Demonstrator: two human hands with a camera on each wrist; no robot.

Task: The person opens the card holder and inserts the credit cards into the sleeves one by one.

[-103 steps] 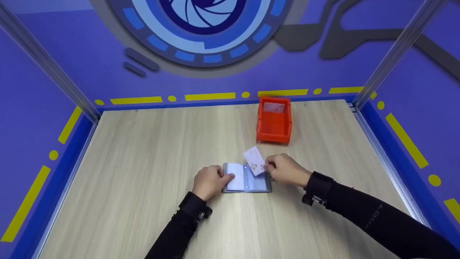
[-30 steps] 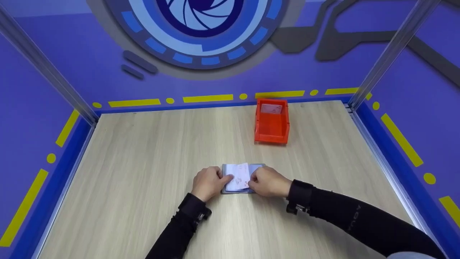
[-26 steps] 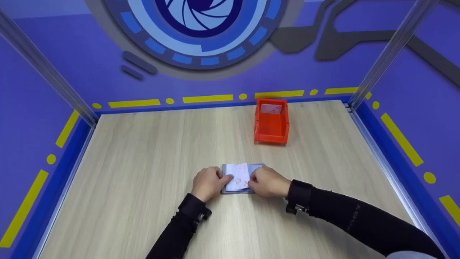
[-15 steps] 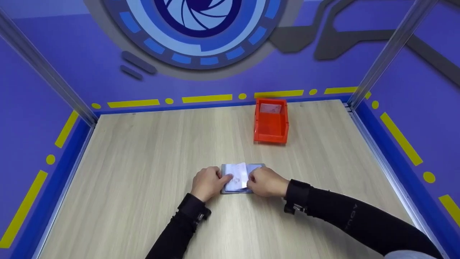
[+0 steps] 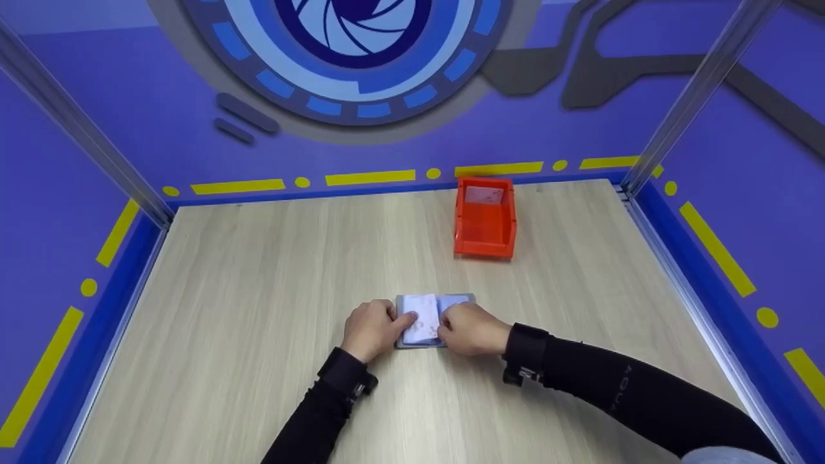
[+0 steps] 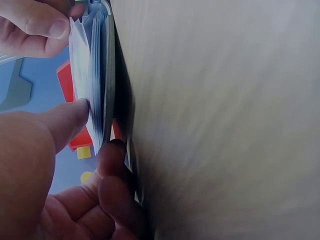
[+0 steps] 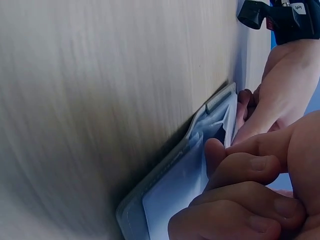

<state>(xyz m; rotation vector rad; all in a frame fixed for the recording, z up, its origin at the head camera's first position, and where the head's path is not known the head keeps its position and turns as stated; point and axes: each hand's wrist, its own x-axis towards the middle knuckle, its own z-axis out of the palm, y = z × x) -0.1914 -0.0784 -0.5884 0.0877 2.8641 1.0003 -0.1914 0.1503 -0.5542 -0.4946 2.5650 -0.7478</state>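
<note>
A small grey card holder [image 5: 457, 299] lies spread on the table, its clear sleeves seen edge-on in the left wrist view. My left hand [image 5: 372, 328] grips its left side, thumb pressing the page from above and fingers curled at the cover's edge. Over the left page lies a white card [image 5: 423, 317] with a pinkish print; how deep it sits in the sleeve I cannot tell. My right hand [image 5: 474, 328] pinches the card's right edge, thumb against curled fingers. Its knuckles hide part of the right page, whose clear pocket [image 7: 175, 187] shows in the right wrist view.
Behind the holder, near the back wall, stands an open red plastic bin [image 5: 485, 248] with a pink-printed card [image 5: 483, 194] against its inner back. Blue-purple panels with yellow marks and metal corner posts enclose the wooden table [image 5: 271, 270].
My right hand has brought the card from above the right page down and leftward onto the left page, and has since shifted slightly further left. The left hand has kept its grip.
</note>
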